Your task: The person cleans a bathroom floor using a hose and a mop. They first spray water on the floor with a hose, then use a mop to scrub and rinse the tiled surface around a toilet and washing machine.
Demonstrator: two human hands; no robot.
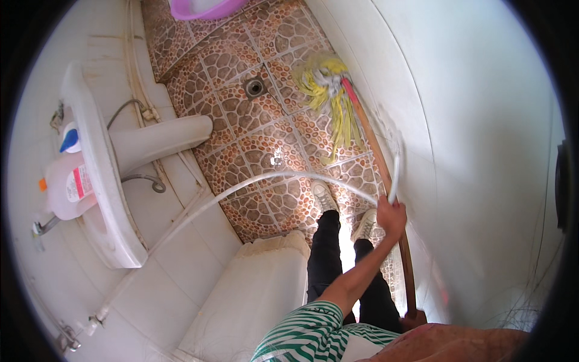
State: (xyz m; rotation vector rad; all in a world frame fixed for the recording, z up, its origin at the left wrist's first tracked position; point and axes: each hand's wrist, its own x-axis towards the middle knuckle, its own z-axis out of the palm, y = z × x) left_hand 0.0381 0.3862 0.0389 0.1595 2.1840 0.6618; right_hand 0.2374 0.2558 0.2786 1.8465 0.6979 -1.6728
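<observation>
My left hand (391,218) is closed around a white hose (271,175) and the middle of a wooden mop handle (371,135). The hose's short free end points up beside the handle, with what looks like water at its tip near the wall. Lower down, my right hand (413,319) grips the handle near its rear end, partly hidden by my body. A yellow and grey string mop head (328,86), joined to the handle by a red socket (348,90), lies spread on the patterned tile floor (253,158) near the right wall.
A square floor drain (254,88) lies left of the mop head. On the left are a white pedestal sink (104,181) with a pink liquid jug (70,185), and a white boxy fixture (253,280). A purple basin (208,10) stands at the top.
</observation>
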